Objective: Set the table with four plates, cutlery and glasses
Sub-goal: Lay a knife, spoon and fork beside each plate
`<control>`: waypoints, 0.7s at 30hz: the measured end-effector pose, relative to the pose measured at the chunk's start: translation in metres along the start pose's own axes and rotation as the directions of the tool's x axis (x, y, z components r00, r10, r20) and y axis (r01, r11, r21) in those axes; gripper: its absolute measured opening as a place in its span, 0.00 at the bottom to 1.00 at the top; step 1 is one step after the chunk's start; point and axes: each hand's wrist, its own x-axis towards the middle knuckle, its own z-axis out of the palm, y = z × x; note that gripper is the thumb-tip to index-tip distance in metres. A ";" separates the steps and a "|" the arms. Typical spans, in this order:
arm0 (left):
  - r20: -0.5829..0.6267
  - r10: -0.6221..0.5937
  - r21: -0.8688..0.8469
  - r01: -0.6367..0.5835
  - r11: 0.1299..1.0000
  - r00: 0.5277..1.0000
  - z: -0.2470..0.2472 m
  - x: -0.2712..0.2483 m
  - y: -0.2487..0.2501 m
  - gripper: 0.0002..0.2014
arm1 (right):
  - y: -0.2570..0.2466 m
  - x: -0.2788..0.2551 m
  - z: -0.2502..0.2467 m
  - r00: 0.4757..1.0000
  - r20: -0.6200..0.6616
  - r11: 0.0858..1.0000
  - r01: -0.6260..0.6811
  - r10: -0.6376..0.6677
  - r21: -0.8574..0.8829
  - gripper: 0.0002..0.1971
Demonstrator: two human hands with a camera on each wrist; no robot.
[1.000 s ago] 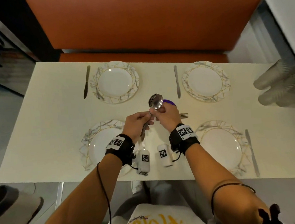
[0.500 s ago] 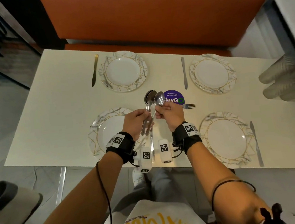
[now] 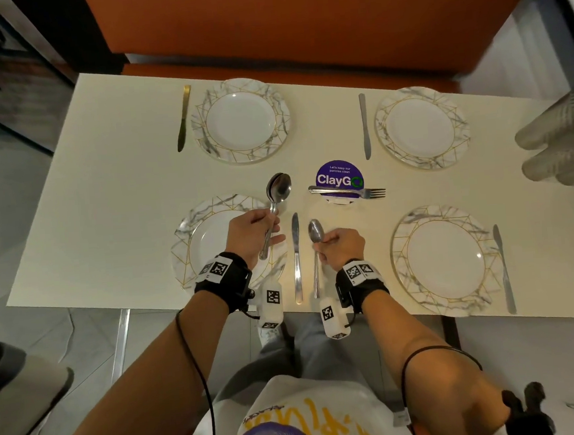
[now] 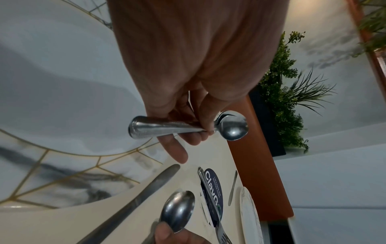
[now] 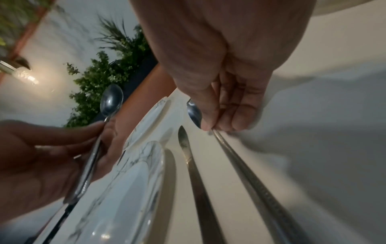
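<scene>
Counter [image 3: 113, 203]: smooth cream rectangular top, matte.
Plates: four round glossy white ones with grey marbling and thin gold lines, one toward each corner; the near-left plate [image 3: 197, 248] lies partly under the left hand.
Knives: slim metal table knives, one beside each plate; the near-left knife [image 3: 296, 257] lies straight, blade away from the near edge, just right of its plate.
Left hand [image 3: 251, 235]: raised over the plate's right rim, fingers curled round the stacked spoons [image 3: 278, 190], bowls nested and pointing to the far edge, thumb stretched out below the handles.
Right hand [image 3: 342, 245]: low at the near edge, fingertips pinching the neck of a single spoon [image 3: 315, 232]; its textured handle lies along the counter, parallel to the knife and just right of it.
Fork [image 3: 348, 191]: shiny steel, lying across a round purple sticker [image 3: 339, 175] at the counter's middle.
Glasses [image 3: 561, 140]: ribbed clear tumblers on their sides, at the right edge.
</scene>
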 end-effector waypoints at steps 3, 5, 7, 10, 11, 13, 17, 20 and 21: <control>0.000 -0.003 -0.003 0.003 1.000 1.000 0.000 0.000 -0.002 0.06 | -0.001 -0.001 -0.001 0.998 -0.039 0.994 0.044 -0.048 -0.098 0.14; 0.001 -0.001 -0.005 0.001 1.000 1.000 0.001 0.000 -0.002 0.08 | -0.001 0.000 -0.002 0.997 -0.048 0.991 0.049 -0.056 -0.125 0.13; 0.005 -0.001 -0.002 0.001 1.000 1.000 0.001 -0.001 -0.002 0.08 | 0.000 0.000 -0.002 0.997 -0.051 0.991 0.042 -0.049 -0.131 0.14; 0.005 -0.003 0.003 0.003 1.000 1.000 0.001 0.000 -0.003 0.09 | 0.003 0.001 0.001 0.998 -0.039 0.990 0.040 -0.045 -0.139 0.17; 0.002 -0.004 0.008 0.004 1.000 1.000 0.000 0.000 -0.003 0.10 | 0.004 0.001 0.001 0.998 -0.037 0.989 0.043 -0.049 -0.143 0.18; -0.003 -0.004 0.013 0.004 1.000 1.000 0.000 0.001 -0.003 0.10 | 0.004 0.001 0.002 0.998 -0.033 0.988 0.050 -0.056 -0.149 0.20; 0.000 -0.003 0.008 0.003 1.000 1.000 -0.002 0.001 -0.003 0.09 | 0.005 0.001 0.005 0.996 -0.010 0.982 0.082 -0.085 -0.168 0.19; 0.000 -0.002 0.016 0.002 1.000 1.000 -0.002 0.001 -0.003 0.10 | 0.005 0.002 0.007 0.996 0.009 0.981 0.086 -0.085 -0.173 0.19; 0.001 -0.003 0.015 0.003 1.000 1.000 -0.003 0.001 -0.003 0.10 | 0.006 0.002 0.008 0.996 0.013 0.981 0.086 -0.085 -0.173 0.19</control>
